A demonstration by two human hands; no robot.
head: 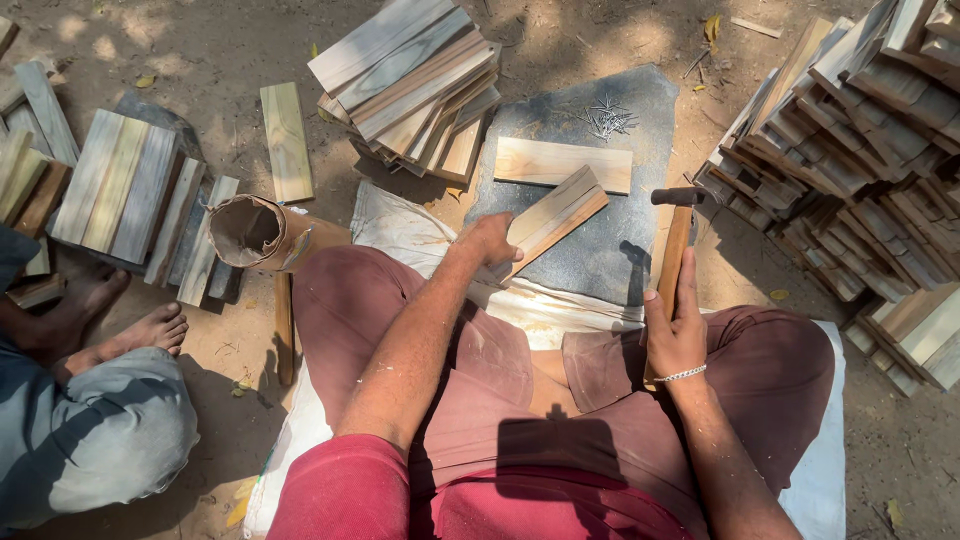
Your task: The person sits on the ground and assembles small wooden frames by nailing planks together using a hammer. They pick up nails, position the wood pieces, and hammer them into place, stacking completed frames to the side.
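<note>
Wood fills this head view, looking down at a seated person in red-brown trousers. The left hand (487, 240) closes its fingers around the near end of two short slats (555, 213), held together at the near left part of a grey stone slab (620, 260). The right hand (675, 330) wraps around the wooden handle of a hammer (675, 245), whose dark head sits at the slab's right edge. Another plank (562, 164) lies flat across the slab's middle. Loose nails (605, 120) are scattered near its far edge. Stacked slats (415, 85) rise beyond the far left corner, more piles (860, 150) to the right. A paper roll (262, 233) lies left, near another person's bare feet (120, 325).
</note>
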